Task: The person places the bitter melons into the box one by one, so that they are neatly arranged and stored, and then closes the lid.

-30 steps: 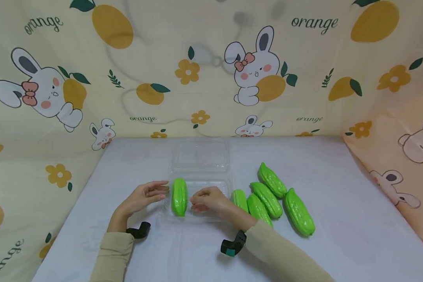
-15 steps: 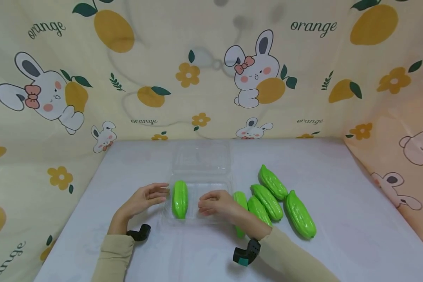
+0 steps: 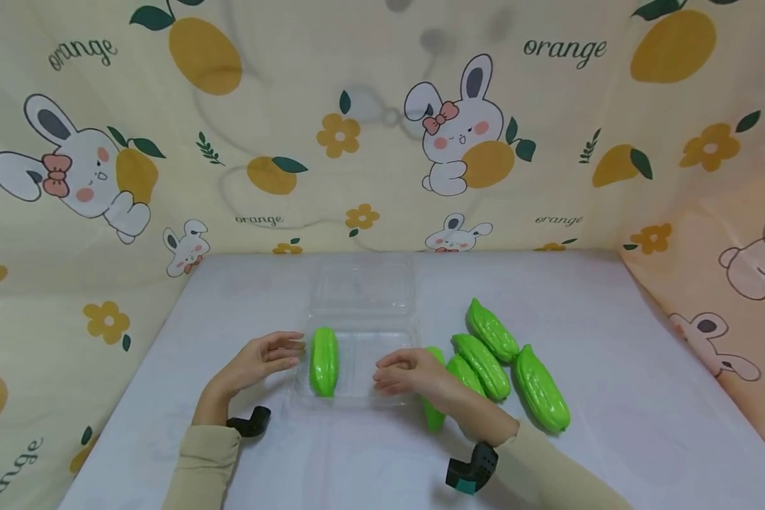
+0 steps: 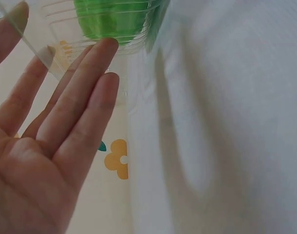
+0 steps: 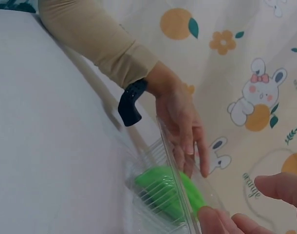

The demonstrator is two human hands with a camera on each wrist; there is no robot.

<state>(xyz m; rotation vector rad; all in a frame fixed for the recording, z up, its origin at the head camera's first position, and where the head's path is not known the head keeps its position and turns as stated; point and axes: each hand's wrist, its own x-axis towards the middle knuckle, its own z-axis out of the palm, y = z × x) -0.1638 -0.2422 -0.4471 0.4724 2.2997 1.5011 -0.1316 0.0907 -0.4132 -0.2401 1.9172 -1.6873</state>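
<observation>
- Rabbit-and-orange patterned cloth [image 3: 166, 177] walls the scene on three sides, and your work lies on a white table [image 3: 612, 340] that fills the lower half of the head view.
- Centre of that view: a clear plastic clamshell box [image 3: 382, 365] sits open, its lid [image 3: 363, 283] laid back toward the cloth.
- One green bitter gourd [image 3: 324, 360] already lies lengthwise in the left part of the box tray; the rest of the tray is bare.
- Your left hand [image 3: 261, 358] stands at the box's left edge, fingers [image 4: 90, 83] straight and relaxed against the clear wall, gripping nothing.
- Your right hand [image 3: 414, 373] hovers over the tray's right edge, fingers loosely bent and empty as far as the head view shows; the right wrist view catches only fingertips, so you cannot be fully sure.
- Just right of the box, the loose gourds [image 3: 484, 365] lie in a cluster, and the nearest gourd [image 3: 433, 411] is partly hidden beneath your right wrist.
- Judged from this layout, you are between placements: one gourd boxed, the next not yet taken.
- Your next move calls for carrying the right hand a little rightward to the nearest gourd, closing round its middle, and laying it parallel beside the first, while the left hand steadies the light box.
</observation>
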